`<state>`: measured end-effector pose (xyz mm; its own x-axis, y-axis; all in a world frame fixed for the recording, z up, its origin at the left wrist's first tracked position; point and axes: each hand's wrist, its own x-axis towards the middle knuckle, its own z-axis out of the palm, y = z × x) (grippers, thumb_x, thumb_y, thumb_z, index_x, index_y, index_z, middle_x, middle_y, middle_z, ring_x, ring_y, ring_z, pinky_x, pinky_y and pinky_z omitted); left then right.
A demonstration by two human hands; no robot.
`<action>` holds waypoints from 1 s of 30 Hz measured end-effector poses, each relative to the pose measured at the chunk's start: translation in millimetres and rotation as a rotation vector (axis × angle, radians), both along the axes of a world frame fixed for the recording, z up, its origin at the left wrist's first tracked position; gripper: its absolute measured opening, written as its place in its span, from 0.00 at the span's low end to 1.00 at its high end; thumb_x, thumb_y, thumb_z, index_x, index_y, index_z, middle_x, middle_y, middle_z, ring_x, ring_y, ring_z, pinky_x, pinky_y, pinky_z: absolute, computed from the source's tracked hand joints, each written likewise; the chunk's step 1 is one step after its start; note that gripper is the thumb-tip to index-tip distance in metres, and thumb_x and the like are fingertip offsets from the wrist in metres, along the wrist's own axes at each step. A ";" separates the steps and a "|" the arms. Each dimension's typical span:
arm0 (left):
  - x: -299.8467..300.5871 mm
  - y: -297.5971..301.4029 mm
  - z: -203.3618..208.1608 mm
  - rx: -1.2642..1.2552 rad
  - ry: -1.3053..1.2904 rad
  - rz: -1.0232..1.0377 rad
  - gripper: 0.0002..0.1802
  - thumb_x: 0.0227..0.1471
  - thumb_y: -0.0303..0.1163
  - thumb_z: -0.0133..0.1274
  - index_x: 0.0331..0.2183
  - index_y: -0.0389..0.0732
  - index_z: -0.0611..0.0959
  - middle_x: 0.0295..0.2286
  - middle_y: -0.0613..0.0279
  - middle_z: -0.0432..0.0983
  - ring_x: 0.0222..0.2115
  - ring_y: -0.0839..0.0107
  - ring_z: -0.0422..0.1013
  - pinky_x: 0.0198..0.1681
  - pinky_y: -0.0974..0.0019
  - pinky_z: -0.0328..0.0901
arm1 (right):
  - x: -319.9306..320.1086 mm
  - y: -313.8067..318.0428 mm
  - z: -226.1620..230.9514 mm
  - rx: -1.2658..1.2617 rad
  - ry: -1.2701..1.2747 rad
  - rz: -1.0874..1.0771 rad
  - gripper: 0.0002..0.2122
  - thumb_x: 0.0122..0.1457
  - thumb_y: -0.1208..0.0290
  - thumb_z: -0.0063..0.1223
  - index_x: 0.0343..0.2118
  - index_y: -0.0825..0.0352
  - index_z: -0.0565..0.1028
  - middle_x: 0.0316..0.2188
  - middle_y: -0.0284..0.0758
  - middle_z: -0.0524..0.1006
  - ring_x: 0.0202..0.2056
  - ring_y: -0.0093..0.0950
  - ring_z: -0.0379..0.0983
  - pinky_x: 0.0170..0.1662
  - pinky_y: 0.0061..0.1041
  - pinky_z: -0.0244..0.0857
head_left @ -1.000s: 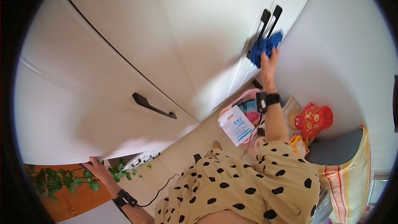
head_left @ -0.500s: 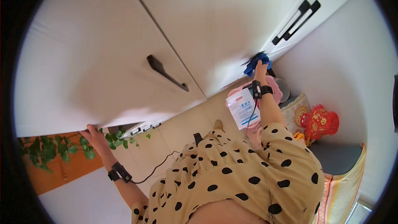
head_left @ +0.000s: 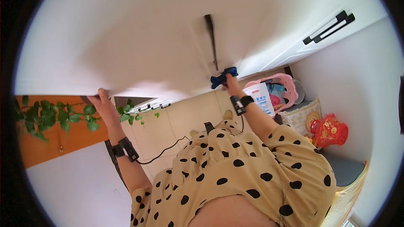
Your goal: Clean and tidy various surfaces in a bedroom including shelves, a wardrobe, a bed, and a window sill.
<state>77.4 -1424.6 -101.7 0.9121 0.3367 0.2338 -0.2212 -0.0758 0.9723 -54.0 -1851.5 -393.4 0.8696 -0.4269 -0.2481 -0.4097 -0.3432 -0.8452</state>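
Note:
A white cabinet door [head_left: 126, 50] fills the upper part of the view, with a black bar handle [head_left: 211, 42] on its face. My right hand [head_left: 232, 87] is closed on a crumpled dark blue cloth [head_left: 224, 77], which lies against the door just below the handle's lower end. At the door's lower left edge, my left hand [head_left: 106, 108] grips the rim, its fingertips on the white face. Each wrist wears a black strap with a small device; a black cable runs from the left one.
Green trailing leaves [head_left: 63, 117] hang before an orange-brown wooden cabinet [head_left: 80, 138] at left. At right stand a pink basket [head_left: 289, 85] with a white printed bag [head_left: 260, 96], and a red decorated item [head_left: 332, 130]. Two more black handles [head_left: 330, 27] are at upper right.
My right hand and the blue cloth have moved left, from near the right-hand handles to below the single handle. That handle now appears farther right and more upright. My left hand stays at the door edge.

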 end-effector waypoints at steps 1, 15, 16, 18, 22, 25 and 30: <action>-2.2 8.7 -6.3 0.038 0.003 -0.006 0.24 0.59 0.31 0.45 0.55 0.37 0.60 0.33 0.67 0.63 0.30 0.76 0.58 0.35 0.70 0.59 | -2.0 7.9 11.5 0.412 0.021 -0.223 0.11 0.53 0.70 0.55 0.38 0.63 0.69 0.28 0.28 0.71 0.34 0.26 0.71 0.38 0.38 0.69; -0.5 39.0 -29.1 0.096 -0.004 -0.170 0.34 0.60 0.35 0.50 0.61 0.36 0.54 0.52 0.55 0.63 0.53 0.67 0.61 0.57 0.63 0.56 | 33.0 225.6 19.5 -0.113 -0.369 0.623 0.24 0.47 0.73 0.63 0.48 0.66 0.68 0.40 0.48 0.76 0.39 0.52 0.72 0.42 0.44 0.66; -4.5 41.3 -30.2 0.143 -0.002 -0.195 0.34 0.60 0.36 0.51 0.60 0.35 0.56 0.52 0.55 0.63 0.53 0.67 0.61 0.57 0.63 0.57 | 35.9 234.6 27.5 -0.024 -0.273 0.627 0.24 0.47 0.73 0.63 0.49 0.65 0.68 0.42 0.48 0.75 0.41 0.52 0.72 0.43 0.44 0.66; -16.7 56.1 -63.7 0.164 -0.036 -0.214 0.31 0.60 0.35 0.51 0.59 0.34 0.60 0.53 0.54 0.64 0.54 0.67 0.61 0.56 0.64 0.58 | 30.0 218.1 14.0 -0.154 -0.363 0.623 0.23 0.49 0.72 0.62 0.48 0.67 0.69 0.40 0.48 0.76 0.40 0.50 0.73 0.43 0.42 0.68; -50.1 84.3 -161.9 0.260 0.304 -0.429 0.28 0.57 0.31 0.52 0.58 0.39 0.67 0.48 0.60 0.72 0.46 0.69 0.70 0.51 0.65 0.65 | -3.4 67.0 -83.9 -0.400 -0.180 0.344 0.20 0.51 0.70 0.60 0.47 0.68 0.70 0.39 0.42 0.78 0.38 0.39 0.76 0.41 0.36 0.71; -165.9 161.9 -254.4 0.141 0.790 -0.652 0.23 0.57 0.31 0.53 0.54 0.38 0.71 0.40 0.62 0.78 0.40 0.73 0.74 0.43 0.70 0.68 | -11.2 41.2 -79.6 1.051 0.111 -0.611 0.11 0.62 0.68 0.48 0.44 0.67 0.72 0.39 0.38 0.78 0.42 0.35 0.75 0.45 0.33 0.73; -345.0 255.7 -374.1 0.613 0.923 -0.826 0.19 0.57 0.34 0.52 0.50 0.41 0.75 0.38 0.60 0.78 0.35 0.71 0.75 0.36 0.65 0.70 | -15.7 65.9 -113.8 0.652 0.026 -0.327 0.12 0.58 0.65 0.53 0.40 0.68 0.76 0.41 0.43 0.78 0.44 0.36 0.75 0.46 0.35 0.72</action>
